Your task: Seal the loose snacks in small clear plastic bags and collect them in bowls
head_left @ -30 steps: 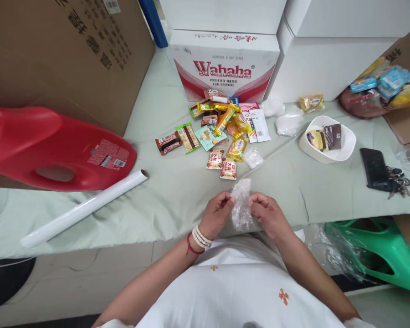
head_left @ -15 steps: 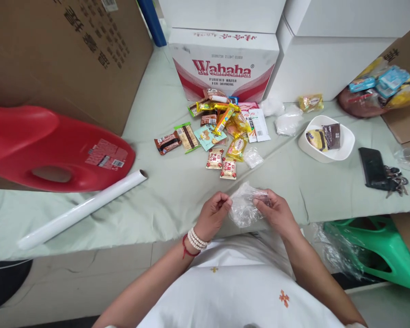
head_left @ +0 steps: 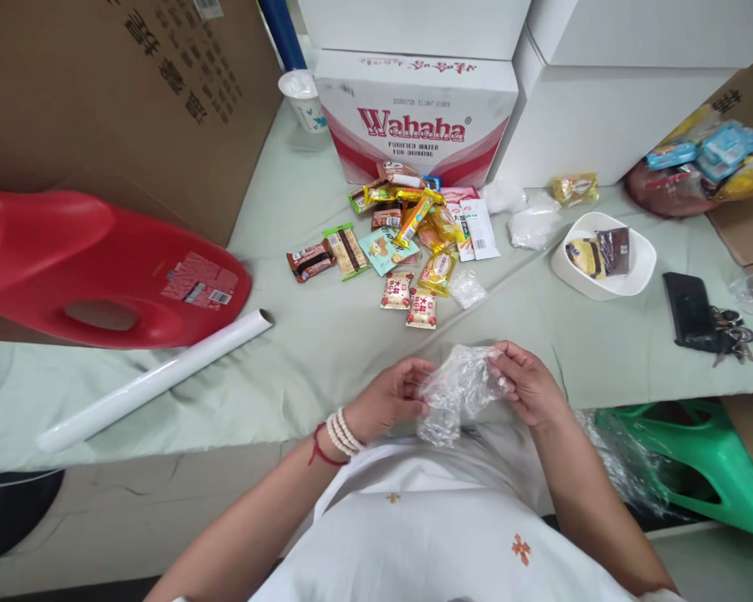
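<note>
A crumpled clear plastic wrap (head_left: 464, 380) hangs between the person's hands, above the near edge of the cloth-covered table (head_left: 326, 359). The right hand (head_left: 530, 385) pinches its right end between thumb and fingers. The left hand (head_left: 392, 397) is loosely curled at the left end, thumb and forefinger apart; whether it grips, I can't tell from here. Farther back lie wrapped snacks (head_left: 387, 251), with a white bowl (head_left: 602, 287) to their right and a white roll (head_left: 163, 378) at near left.

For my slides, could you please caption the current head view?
The right hand pinches crumpled clear plastic, the left hand at its edge, near snacks.
</note>
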`<state>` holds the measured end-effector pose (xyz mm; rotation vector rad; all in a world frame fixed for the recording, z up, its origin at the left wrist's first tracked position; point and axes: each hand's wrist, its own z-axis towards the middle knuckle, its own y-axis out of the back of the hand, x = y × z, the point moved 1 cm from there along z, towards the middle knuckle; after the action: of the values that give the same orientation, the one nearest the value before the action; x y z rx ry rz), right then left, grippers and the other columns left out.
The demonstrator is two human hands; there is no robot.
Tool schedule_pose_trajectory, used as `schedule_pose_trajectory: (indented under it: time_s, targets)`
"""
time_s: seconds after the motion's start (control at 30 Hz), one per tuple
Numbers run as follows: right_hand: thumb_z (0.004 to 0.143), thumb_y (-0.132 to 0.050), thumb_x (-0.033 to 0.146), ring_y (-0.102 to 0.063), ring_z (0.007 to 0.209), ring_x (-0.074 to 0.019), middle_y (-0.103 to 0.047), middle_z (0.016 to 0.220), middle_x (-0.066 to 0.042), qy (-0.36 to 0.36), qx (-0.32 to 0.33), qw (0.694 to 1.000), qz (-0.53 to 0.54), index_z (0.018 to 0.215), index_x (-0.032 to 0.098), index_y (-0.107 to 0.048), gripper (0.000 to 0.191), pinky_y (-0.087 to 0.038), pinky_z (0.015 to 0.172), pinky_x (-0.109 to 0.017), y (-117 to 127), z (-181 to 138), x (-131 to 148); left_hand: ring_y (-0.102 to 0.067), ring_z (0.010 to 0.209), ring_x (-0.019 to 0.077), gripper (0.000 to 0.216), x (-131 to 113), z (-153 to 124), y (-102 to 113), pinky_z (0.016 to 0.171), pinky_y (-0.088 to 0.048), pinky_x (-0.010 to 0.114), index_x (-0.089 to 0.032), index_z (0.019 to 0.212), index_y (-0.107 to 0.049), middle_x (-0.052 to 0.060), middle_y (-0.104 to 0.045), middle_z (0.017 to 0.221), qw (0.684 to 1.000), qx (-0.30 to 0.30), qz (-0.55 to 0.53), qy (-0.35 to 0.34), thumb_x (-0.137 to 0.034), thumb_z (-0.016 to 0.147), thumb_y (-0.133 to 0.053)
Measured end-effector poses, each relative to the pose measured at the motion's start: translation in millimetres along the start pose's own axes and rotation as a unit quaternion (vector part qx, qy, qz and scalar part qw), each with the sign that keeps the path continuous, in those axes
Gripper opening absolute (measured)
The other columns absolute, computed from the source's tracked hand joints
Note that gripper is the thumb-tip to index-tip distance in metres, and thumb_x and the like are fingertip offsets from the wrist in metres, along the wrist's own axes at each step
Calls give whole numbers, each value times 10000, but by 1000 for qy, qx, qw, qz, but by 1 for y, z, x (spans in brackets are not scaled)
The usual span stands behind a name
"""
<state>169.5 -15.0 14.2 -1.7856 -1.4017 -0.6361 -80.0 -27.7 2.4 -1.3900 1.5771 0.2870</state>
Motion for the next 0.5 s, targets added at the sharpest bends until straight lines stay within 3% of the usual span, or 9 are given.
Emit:
schedule_pose_trajectory:
  time_s: [0.07,0.1,0.17,0.23,0.27,0.3,0.33,0.37,0.5]
  targets:
    - [644,-914,469,-296,428,-38,-482,573,68,-23,12,999,-28,796,175,-650,423,-161,382,-190,11,-2,3,-584,787,138,456,-21,0,20,740,-514,289,-177,1105,-613,53,-647,992,992,-16,123,-38,-226,688,-791]
    - [636,-922,465,-312,439,-41,-484,573,65,-32,18,998,-43,798,173,-658,426,-172,392,-190,15,-4,3,-584,794,154,372,-34,1,30,745,-512,303,-180,1078,-629,50,-649,965,974,-54,202,-81,-217,722,-731]
    - [631,-927,469,-321,454,-45,-491,585,62,-43,23,997,-61,818,176,-669,433,-181,405,-189,18,-6,1,-582,813,187,263,-62,0,44,787,-506,345,-191,1015,-655,46,-631,910,892,-196,361,-190,-181,753,-643]
    - [651,-910,499,-308,458,-50,-471,581,69,-37,13,998,-55,836,189,-661,440,-174,407,-191,13,-8,-4,-580,834,215,189,-80,-4,47,812,-491,371,-198,965,-658,54,-618,890,778,-340,451,-276,-182,782,-614]
    - [665,-896,519,-302,458,-54,-458,574,73,-28,4,999,-45,841,196,-652,442,-171,406,-194,9,-9,-8,-576,822,218,134,-82,-7,43,801,-480,371,-201,936,-653,54,-613,869,735,-388,469,-300,-209,808,-615]
    - [677,-882,537,-295,456,-57,-443,566,77,-20,-5,999,-34,841,202,-640,445,-169,403,-197,4,-10,-13,-568,787,211,80,-79,-9,37,772,-467,358,-204,898,-645,45,-606,828,716,-407,475,-310,-252,841,-615]
    - [684,-871,551,-282,451,-59,-427,556,82,-15,-12,1000,-24,836,207,-627,449,-166,400,-201,-1,-10,-17,-553,734,196,106,-71,-12,29,732,-448,340,-208,853,-634,29,-589,767,720,-403,474,-307,-310,873,-612]
    - [687,-863,562,-266,445,-60,-413,549,87,-12,-16,1000,-17,837,211,-619,453,-163,397,-205,-5,-10,-22,-529,672,174,184,-60,-13,20,688,-423,319,-210,814,-623,8,-564,701,748,-378,464,-286,-369,905,-597]
    - [708,-830,570,-218,445,-64,-412,555,89,13,-28,999,-20,864,219,-621,437,-164,404,-224,-15,-13,-34,-463,530,128,434,-8,-5,-12,555,-355,277,-203,810,-612,-8,-585,658,914,-239,308,-112,-589,957,-478]
